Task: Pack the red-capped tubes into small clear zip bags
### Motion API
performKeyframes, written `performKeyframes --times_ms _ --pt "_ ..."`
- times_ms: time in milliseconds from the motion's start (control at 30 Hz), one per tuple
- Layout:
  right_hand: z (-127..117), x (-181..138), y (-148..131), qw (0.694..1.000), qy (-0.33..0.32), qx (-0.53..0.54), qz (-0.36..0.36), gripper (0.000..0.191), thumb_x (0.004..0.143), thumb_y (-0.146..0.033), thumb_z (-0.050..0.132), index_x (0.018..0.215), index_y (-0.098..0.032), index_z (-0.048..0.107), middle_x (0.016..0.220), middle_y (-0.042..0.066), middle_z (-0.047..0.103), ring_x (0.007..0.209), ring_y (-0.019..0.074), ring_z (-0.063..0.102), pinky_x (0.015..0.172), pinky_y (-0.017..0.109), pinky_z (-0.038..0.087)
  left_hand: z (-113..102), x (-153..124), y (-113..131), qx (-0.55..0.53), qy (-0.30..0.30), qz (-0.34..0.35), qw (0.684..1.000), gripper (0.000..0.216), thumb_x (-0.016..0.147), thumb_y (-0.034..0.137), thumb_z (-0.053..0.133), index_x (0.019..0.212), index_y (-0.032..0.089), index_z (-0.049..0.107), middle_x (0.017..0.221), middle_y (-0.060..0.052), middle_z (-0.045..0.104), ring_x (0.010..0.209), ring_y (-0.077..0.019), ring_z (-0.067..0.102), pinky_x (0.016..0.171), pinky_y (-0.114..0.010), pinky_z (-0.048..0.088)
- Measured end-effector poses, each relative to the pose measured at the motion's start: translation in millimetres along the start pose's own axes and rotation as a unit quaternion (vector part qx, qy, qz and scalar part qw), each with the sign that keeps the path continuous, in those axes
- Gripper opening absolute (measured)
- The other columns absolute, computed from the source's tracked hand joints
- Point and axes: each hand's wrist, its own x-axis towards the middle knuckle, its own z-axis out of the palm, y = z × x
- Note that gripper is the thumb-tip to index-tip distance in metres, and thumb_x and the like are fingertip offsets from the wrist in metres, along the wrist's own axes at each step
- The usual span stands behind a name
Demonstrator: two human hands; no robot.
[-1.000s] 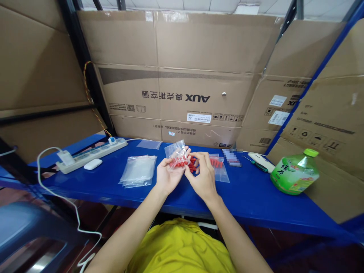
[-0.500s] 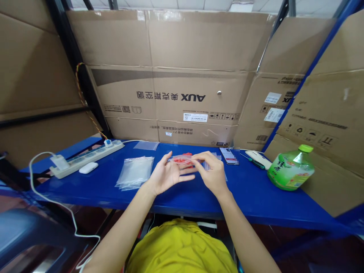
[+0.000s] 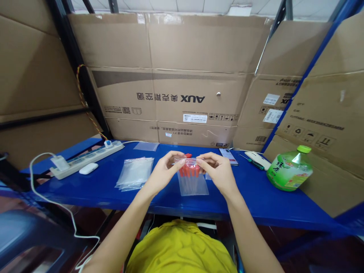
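Pinching here, between the fingers of left hand (image 3: pixel 162 172) and right hand (image 3: pixel 220 172), the top edge of a clear bag (image 3: pixel 194 188) with red pieces (image 3: pixel 189 171) inside, over the blue table (image 3: pixel 253 201)!

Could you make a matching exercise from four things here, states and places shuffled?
1. Clear plastic bag with red pieces
2. Rounded green plastic bottle
3. Long white power strip
4. Stack of clear plastic bags

A. White charger plugged in
B. Just left of the left hand
C. Pinched by left and right hand
D. Near blue table's right end

Pairs: 1-C, 2-D, 3-A, 4-B
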Motion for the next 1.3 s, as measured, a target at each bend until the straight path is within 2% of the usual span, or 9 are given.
performKeyframes --times_ms 100,300,433,600,733,833,1033,1167,1300 --pt "-0.7 2.4 3.3 1.0 -0.008 0.009 0.012 0.034 0.082 -0.051 0.083 0.091 -0.019 0.078 0.065 0.002 0.075 0.056 0.0176 0.071 0.055 0.028 0.058 3.4 2.4 -9.0 -0.001 0.018 -0.009 1.0 0.028 0.084 0.043 0.083 0.078 0.019 0.07 0.07 -0.001 0.067 0.064 -0.015 0.059 0.064 -0.026 0.045" --pt "-3.3 4.6 6.8 1.0 -0.007 -0.004 -0.002 0.033 0.084 -0.049 0.082 0.099 -0.02 0.077 0.067 0.001 0.076 0.058 0.019 0.074 0.055 0.027 0.059 -1.9 4.7 -8.7 0.027 0.04 -0.002 0.999 0.033 0.079 0.047 0.086 0.078 0.019 0.068 0.061 0.002 0.062 0.05 -0.0106 0.047 0.049 -0.024 0.034" --pt "0.1 2.9 6.7 1.0 0.011 -0.004 -0.017 0.032 0.085 -0.048 0.082 0.102 -0.021 0.076 0.071 0.002 0.077 0.059 0.0186 0.074 0.058 0.028 0.06 -2.0 5.1 -8.5 0.034 0.041 0.005 0.999 0.034 0.081 0.047 0.084 0.079 0.019 0.066 0.061 0.004 0.06 0.051 -0.0089 0.045 0.053 -0.023 0.036" --pt "2.0 5.5 9.1 0.998 -0.031 0.058 0.015 0.045 0.08 -0.052 0.086 0.11 -0.021 0.074 0.07 -0.001 0.075 0.06 0.017 0.072 0.059 0.028 0.06 -1.4 6.4 -14.9 0.041 0.053 0.026 0.997 0.033 0.086 0.048 0.079 0.083 0.019 0.064 0.064 0.005 0.058 0.054 -0.009 0.048 0.055 -0.022 0.038" --pt "2.9 9.2 14.8 0.994 -0.064 0.07 0.059 0.042 0.074 -0.056 0.089 0.089 -0.019 0.076 0.07 0.002 0.075 0.063 0.0181 0.072 0.062 0.03 0.06 -3.8 8.0 -21.4 0.05 0.059 0.039 0.996 0.032 0.088 0.048 0.077 0.087 0.019 0.063 0.07 0.004 0.06 0.06 -0.01 0.052 0.058 -0.022 0.04" --pt "3.9 9.9 15.4 0.997 -0.046 0.051 0.043 0.041 0.077 -0.059 0.086 0.078 -0.019 0.076 0.068 0.004 0.075 0.062 0.0179 0.07 0.061 0.03 0.059 -5.6 8.1 -20.5 0.062 0.061 0.046 0.995 0.031 0.091 0.047 0.075 0.087 0.019 0.062 0.072 0.004 0.06 0.062 -0.0105 0.054 0.06 -0.023 0.042" --pt "9.9 3.7 8.4 0.998 -0.051 0.031 -0.007 0.035 0.081 -0.054 0.084 0.076 -0.02 0.076 0.062 0.001 0.071 0.056 0.0156 0.065 0.058 0.028 0.055 -7.9 2.6 1.9 0.145 -0.026 0.053 0.988 0.029 0.089 0.043 0.077 0.105 0.019 0.075 0.088 -0.003 0.075 0.082 -0.0175 0.067 0.078 -0.028 0.051" --pt "17.9 -1.7 7.8 0.996 -0.072 0.044 -0.008 0.031 0.082 -0.051 0.084 0.079 -0.02 0.077 0.065 0.001 0.073 0.059 0.0158 0.067 0.061 0.028 0.057 -9.6 -2.6 13.1 0.151 -0.077 0.017 0.985 0.03 0.091 0.048 0.074 0.093 0.018 0.077 0.084 -0.004 0.076 0.075 -0.0184 0.068 0.072 -0.03 0.053" --pt "22.1 -3.1 9.8 0.994 -0.092 0.06 0.007 0.029 0.08 -0.049 0.086 0.084 -0.021 0.079 0.073 0.002 0.077 0.064 0.0176 0.071 0.062 0.029 0.058 -11.8 -4.3 15.9 0.159 -0.044 0.045 0.985 0.029 0.091 0.046 0.073 0.084 0.018 0.073 0.083 -0.004 0.075 0.074 -0.0172 0.067 0.072 -0.028 0.053"
